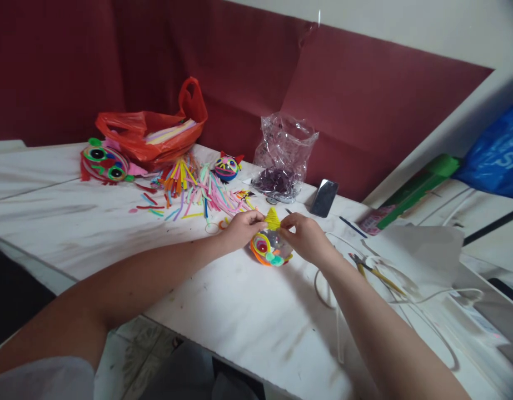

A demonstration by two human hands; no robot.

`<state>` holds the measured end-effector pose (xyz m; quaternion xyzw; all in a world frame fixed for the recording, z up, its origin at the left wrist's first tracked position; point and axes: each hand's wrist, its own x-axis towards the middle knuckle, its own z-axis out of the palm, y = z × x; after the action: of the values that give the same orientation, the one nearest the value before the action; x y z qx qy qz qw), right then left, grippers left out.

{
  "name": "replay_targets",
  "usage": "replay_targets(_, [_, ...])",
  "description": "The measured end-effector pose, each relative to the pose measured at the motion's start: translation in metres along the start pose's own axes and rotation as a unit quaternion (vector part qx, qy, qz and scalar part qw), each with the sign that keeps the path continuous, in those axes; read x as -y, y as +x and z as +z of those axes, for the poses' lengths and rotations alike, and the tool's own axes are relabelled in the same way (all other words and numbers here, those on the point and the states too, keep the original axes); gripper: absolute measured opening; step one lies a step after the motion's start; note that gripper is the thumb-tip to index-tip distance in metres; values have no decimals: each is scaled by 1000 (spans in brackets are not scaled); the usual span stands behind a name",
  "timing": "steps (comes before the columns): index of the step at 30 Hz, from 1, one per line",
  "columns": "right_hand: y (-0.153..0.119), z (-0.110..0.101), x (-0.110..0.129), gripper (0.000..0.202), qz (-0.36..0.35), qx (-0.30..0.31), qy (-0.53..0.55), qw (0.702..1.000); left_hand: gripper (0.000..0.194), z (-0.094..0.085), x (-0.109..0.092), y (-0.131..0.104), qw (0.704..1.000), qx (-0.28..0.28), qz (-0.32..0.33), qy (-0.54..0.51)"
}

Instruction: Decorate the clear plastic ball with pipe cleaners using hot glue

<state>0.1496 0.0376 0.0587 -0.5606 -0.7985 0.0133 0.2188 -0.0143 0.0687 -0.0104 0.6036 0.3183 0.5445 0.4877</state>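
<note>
A clear round ball decorated with coloured pipe cleaners (262, 247) sits on the white table, with a red-centred eye on its left side and green pieces low in front. On top of it stands a yellow pointed piece (272, 219). My left hand (244, 228) pinches the yellow piece's left edge, thumb and finger together. From the other side my right hand (303, 234) holds its right edge near the base, fingers bent and closed. The ball's upper right is partly hidden behind my right hand.
Behind lie loose pipe cleaners (206, 189), a red bag (152, 136), two decorated balls (106, 162) and a clear plastic bag (283, 161). A phone (324, 198), pliers (381, 273) and a white cable (443, 294) are on the right.
</note>
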Motion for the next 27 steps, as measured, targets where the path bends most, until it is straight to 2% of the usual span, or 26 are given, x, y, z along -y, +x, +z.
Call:
replay_targets(5, [0,-4,3,5,17,16,4,1000,10,0,-1,0,1000,10,14,18])
replay_targets(13, [1,4,-3,7,-29,-20,18,999,9,2,-3,-2,1000,4,5,13])
replay_targets(20, [4,3,-8,3,17,2,35,999,21,-6,-1,0,998,17,-23,-65])
replay_targets(27, [8,4,-17,3,18,0,76,997,9,-6,4,3,999,8,10,32])
